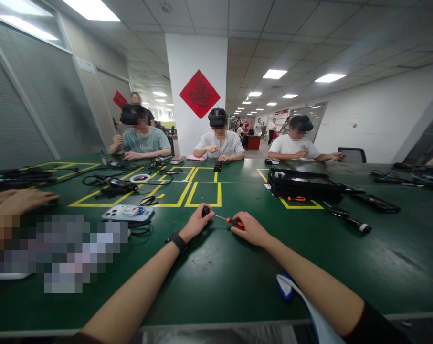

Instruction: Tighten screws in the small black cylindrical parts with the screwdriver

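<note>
Head view: two bare hands meet over a green counter (205, 291), and the screwdriver (239, 224) between them serves as landmark. The right hand (255, 230) is curled around its orange-and-black handle, the thin shaft aimed towards the left hand (196, 223). That hand, with a dark band (177, 242) at the wrist, pinches a small black piece (205, 210) at the far end of the shaft; whether tip and piece touch, I cannot tell. Beyond the screwdriver and to its right stands a long black case (305, 188), an orange-handled tool (296, 198) just in front. Left of the screwdriver lies a phone (128, 213); nearer than the screwdriver, by the right forearm, is a blue-and-white object (314, 310). Straight beyond the screwdriver sits a person (219, 143) in a headset (217, 117).

Handling, by judgement: the screwdriver should be light and stiff, steadiest when held by its thick handle, with fingers off the shaft. The black piece is probably light and hard, small enough to slip; a firm thumb-and-finger hold on its sides, clear of the tip, would suit.
</note>
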The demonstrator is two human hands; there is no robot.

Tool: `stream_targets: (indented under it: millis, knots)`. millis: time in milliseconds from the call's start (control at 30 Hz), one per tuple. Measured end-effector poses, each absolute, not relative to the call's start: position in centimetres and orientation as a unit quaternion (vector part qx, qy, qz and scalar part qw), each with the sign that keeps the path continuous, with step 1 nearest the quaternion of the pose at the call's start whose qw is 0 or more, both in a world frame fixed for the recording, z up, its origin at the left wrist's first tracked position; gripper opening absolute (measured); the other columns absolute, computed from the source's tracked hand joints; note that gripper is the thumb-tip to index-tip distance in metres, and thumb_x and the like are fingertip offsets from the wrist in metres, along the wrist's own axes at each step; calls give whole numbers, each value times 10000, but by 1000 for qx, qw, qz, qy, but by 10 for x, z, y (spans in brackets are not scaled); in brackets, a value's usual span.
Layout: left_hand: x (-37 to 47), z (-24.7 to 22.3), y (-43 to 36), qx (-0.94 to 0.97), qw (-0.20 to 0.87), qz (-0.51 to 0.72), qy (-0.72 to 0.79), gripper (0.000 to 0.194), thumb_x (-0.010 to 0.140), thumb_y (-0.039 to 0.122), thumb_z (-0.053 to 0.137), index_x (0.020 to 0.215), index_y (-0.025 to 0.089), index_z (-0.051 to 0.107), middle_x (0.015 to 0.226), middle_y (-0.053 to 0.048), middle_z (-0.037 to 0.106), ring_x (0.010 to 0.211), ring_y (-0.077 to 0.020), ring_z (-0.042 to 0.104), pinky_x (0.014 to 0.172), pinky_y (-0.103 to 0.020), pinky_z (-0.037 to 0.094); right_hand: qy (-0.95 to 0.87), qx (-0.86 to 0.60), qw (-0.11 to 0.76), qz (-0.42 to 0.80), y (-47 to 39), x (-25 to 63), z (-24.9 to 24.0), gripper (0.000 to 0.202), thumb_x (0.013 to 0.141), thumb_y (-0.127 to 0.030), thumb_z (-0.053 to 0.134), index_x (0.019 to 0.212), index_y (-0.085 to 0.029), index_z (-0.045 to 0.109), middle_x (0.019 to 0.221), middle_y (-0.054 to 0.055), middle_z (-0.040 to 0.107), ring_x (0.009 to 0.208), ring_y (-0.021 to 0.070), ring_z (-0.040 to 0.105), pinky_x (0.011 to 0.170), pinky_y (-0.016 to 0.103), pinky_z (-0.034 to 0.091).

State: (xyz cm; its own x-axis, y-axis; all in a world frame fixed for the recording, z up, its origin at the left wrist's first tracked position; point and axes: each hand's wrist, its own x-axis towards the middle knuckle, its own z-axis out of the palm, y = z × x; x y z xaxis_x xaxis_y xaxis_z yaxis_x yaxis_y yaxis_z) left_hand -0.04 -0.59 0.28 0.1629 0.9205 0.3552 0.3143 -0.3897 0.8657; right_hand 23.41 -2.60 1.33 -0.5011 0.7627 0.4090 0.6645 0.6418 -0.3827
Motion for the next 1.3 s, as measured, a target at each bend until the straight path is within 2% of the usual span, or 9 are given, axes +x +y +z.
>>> stream_targets:
  millis: [167, 333, 533, 667, 800, 1000, 1300]
  knots:
    - [0, 3, -5, 696, 317, 462, 449, 256, 763, 401, 478, 903, 187, 474, 713, 24, 529, 634, -106, 490, 601, -239, 400, -871, -402, 273, 68, -23, 236, 14, 192, 843, -283, 441, 889, -161, 581, 876, 52, 526, 835, 153, 469, 756, 282, 367]
    - [-1, 3, -5, 691, 318, 454, 465, 261, 765, 414, 471, 898, 190, 472, 732, 18, 536, 656, -114, 510, 601, -239, 401, -863, -404, 291, 86, -19, 240, 10, 138, 791, -279, 523, 867, -172, 565, 864, 30, 507, 739, 126, 471, 671, 246, 373]
    - [0, 3, -4, 682, 319, 456, 475, 296, 750, 440, 486, 902, 187, 472, 765, 8, 554, 644, -111, 523, 594, -240, 403, -857, -406, 305, 91, -20, 235, 10, 217, 720, -298, 616, 878, -175, 532, 843, 18, 514, 733, 130, 463, 635, 236, 364]
    - [0, 3, -4, 682, 324, 456, 470, 296, 756, 443, 475, 904, 186, 470, 736, 11, 551, 642, -115, 524, 585, -239, 404, -862, -406, 294, 78, -22, 235, 12, 266, 749, -352, 584, 944, -175, 548, 889, 44, 525, 803, 153, 473, 699, 266, 378]
    - [-1, 1, -2, 680, 328, 460, 468, 305, 755, 442, 480, 923, 188, 470, 724, 14, 549, 646, -116, 532, 590, -240, 406, -867, -407, 280, 68, -22, 240, 13, 197, 790, -328, 531, 899, -173, 585, 893, 54, 525, 824, 159, 476, 734, 283, 380]
    - [-3, 0, -2, 685, 324, 453, 470, 315, 759, 439, 481, 955, 193, 471, 717, 17, 554, 633, -114, 522, 591, -242, 405, -862, -403, 297, 77, -19, 243, 11, 129, 775, -279, 547, 833, -169, 584, 869, 43, 524, 798, 146, 476, 712, 267, 382]
    - [-4, -1, -1, 688, 332, 453, 458, 277, 772, 434, 464, 901, 189, 469, 717, 16, 540, 648, -114, 535, 598, -240, 407, -843, -428, 309, 102, -17, 241, 4, 195, 727, -305, 610, 865, -182, 545, 831, 17, 538, 742, 136, 478, 652, 249, 373]
